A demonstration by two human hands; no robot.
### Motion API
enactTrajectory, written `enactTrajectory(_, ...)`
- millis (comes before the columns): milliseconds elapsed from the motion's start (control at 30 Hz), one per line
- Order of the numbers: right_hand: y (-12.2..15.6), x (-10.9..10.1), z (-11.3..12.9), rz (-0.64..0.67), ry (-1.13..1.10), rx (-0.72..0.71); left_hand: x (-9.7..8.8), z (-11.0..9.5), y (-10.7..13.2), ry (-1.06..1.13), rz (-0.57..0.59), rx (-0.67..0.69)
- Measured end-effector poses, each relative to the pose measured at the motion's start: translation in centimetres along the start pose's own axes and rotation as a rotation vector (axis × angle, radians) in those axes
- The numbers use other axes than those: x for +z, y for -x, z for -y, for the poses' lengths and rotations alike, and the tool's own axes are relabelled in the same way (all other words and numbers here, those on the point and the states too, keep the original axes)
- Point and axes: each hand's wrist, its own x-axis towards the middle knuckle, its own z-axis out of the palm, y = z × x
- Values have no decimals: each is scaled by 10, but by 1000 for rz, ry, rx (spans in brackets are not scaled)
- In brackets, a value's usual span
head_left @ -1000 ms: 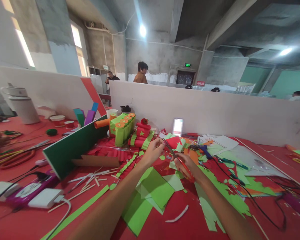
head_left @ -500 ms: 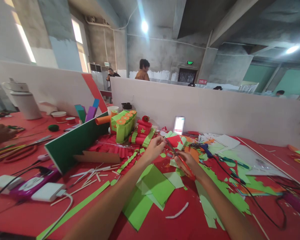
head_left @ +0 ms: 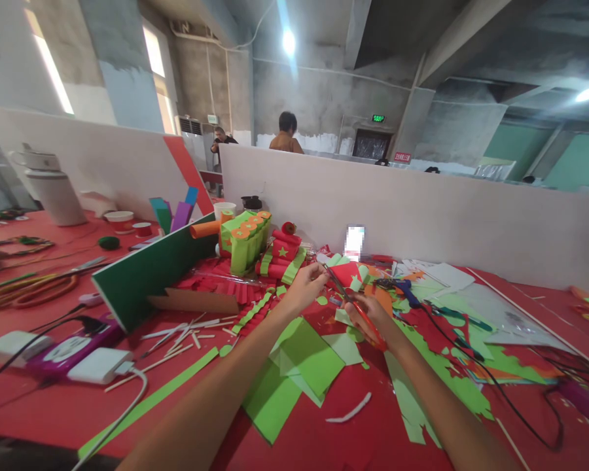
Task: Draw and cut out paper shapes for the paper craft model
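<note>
My right hand point(head_left: 366, 313) grips a pair of scissors point(head_left: 370, 329) with orange-red handles. Their dark blades point up and away to the left, toward my left hand point(head_left: 308, 286). That hand's fingers are pinched together beside the blade tips; whatever they hold is too small to make out. Just behind the blades is a red paper piece with a star and pale green rolls point(head_left: 349, 275). Green paper sheets point(head_left: 311, 356) lie below my hands on the red table point(head_left: 353, 435). To the left stand red paper rolls with green bands point(head_left: 281, 260).
A green board point(head_left: 152, 281) stands at left, near a purple power strip point(head_left: 73, 350) with white chargers. Green-and-orange paper tubes point(head_left: 245, 242) stand behind it. At right lie a blue glue gun point(head_left: 406, 294), its cord and paper scraps. A phone point(head_left: 354, 242) leans against the white partition point(head_left: 446, 216).
The view has shifted slightly, so most things sit a little farther right. Both hands keep nearly the same pose at the scissors. A person beyond the partition has turned away.
</note>
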Motion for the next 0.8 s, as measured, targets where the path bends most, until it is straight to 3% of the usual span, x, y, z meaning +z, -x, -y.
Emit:
enactTrajectory(333,2,2,2,53,-130,71,0,0,-1,16,7,-11)
enactTrajectory(800,0,1,-3,29,-21,-23,0,1,-1,-9,4,3)
